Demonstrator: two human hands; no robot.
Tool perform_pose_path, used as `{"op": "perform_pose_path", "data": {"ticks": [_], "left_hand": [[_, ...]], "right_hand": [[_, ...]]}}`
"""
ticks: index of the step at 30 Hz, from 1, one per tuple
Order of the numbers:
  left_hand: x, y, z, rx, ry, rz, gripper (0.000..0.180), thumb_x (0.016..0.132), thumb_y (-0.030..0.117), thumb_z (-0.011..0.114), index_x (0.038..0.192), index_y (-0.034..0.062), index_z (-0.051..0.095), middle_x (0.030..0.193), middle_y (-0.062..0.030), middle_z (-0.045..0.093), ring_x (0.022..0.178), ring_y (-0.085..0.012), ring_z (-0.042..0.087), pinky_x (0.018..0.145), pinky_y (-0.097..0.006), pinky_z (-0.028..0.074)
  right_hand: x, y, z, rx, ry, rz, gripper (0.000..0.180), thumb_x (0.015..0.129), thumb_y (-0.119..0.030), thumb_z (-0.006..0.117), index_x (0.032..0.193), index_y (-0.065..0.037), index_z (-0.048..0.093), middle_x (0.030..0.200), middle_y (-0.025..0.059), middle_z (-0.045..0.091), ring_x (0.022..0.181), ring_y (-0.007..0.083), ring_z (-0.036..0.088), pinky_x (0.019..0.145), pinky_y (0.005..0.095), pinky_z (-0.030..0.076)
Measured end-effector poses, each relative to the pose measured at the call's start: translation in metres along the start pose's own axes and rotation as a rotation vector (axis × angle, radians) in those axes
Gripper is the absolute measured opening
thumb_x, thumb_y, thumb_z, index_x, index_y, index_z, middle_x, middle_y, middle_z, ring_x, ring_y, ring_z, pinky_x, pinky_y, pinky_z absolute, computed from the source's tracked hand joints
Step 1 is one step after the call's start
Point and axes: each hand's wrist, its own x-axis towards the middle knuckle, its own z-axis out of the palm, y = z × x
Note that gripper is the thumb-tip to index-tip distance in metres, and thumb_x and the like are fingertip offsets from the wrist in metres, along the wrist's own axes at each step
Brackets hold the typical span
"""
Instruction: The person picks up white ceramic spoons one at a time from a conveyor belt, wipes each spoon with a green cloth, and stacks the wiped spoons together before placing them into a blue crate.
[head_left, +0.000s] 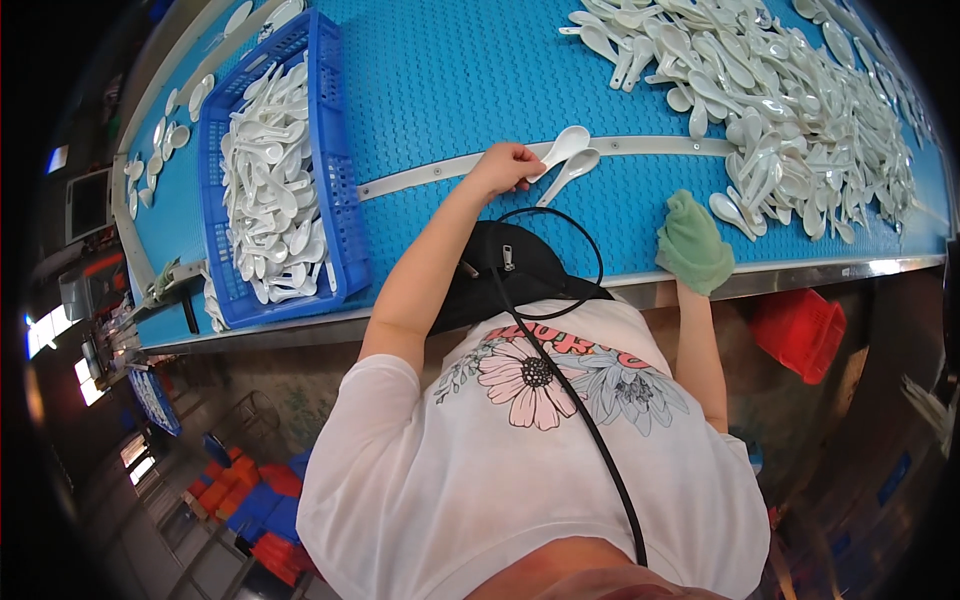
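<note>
My left hand (508,168) pinches the handle end of a white soup spoon (567,146) between thumb and fingers, its bowl pointing to the far right. Just below, a second white spoon (572,172) lies on the blue textured belt (430,90), across the edge of a pale divider strip. A green cloth (696,245) wraps over my right hand near the belt's front edge and hides its fingers. The closest spoon to that cloth is a loose one (732,214) at the fringe of a large pile of white spoons (800,130).
A blue plastic basket (328,130) full of white spoons stands on the left. Beyond it, scattered spoons (160,150) lie on another strip of belt. The pale divider strip (420,176) crosses the belt. Below the metal front edge at right is a red bin (797,333).
</note>
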Motion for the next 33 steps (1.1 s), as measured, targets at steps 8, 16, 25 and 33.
{"op": "perform_pose_path", "data": {"ticks": [8, 16, 25, 33], "left_hand": [[-0.053, -0.013, -0.044, -0.467, 0.167, 0.064, 0.020, 0.078, 0.024, 0.061, 0.089, 0.0074, 0.058, 0.073, 0.0002, 0.056, 0.057, -0.0060, 0.049, 0.045, -0.017, 0.036], [-0.079, -0.010, -0.142, -0.958, 0.635, 0.343, 0.036, 0.085, 0.038, 0.051, 0.104, 0.0068, 0.052, 0.099, -0.0075, 0.059, 0.075, -0.0176, 0.059, 0.059, -0.027, 0.047], [0.010, -0.009, 0.018, 0.039, -0.035, 0.069, 0.038, 0.076, 0.032, 0.064, 0.097, 0.0021, 0.055, 0.073, -0.0051, 0.060, 0.055, -0.0101, 0.053, 0.045, -0.024, 0.041], [-0.080, -0.030, -0.076, -0.664, 0.274, 0.152, 0.020, 0.081, 0.021, 0.058, 0.094, 0.0069, 0.054, 0.077, -0.0015, 0.059, 0.059, -0.0068, 0.052, 0.048, -0.020, 0.039]], "right_hand": [[-0.002, 0.004, 0.000, 0.179, 0.003, -0.017, 0.035, 0.065, -0.003, 0.064, 0.100, -0.002, 0.058, 0.091, 0.0110, 0.060, 0.077, 0.0234, 0.057, 0.068, 0.0299, 0.046], [-0.003, 0.000, -0.003, -0.050, -0.001, -0.025, 0.029, 0.072, -0.006, 0.062, 0.100, -0.002, 0.058, 0.093, 0.0112, 0.060, 0.080, 0.0234, 0.057, 0.071, 0.0294, 0.046], [-0.017, 0.024, 0.008, 0.217, 0.043, 0.226, 0.032, 0.071, -0.008, 0.064, 0.102, -0.003, 0.059, 0.098, 0.0097, 0.060, 0.086, 0.0209, 0.057, 0.076, 0.0275, 0.044], [-0.006, -0.020, 0.002, 0.195, -0.026, 0.100, 0.039, 0.067, 0.003, 0.062, 0.105, 0.006, 0.055, 0.111, 0.0133, 0.056, 0.093, 0.0172, 0.057, 0.079, 0.0228, 0.046]]}}
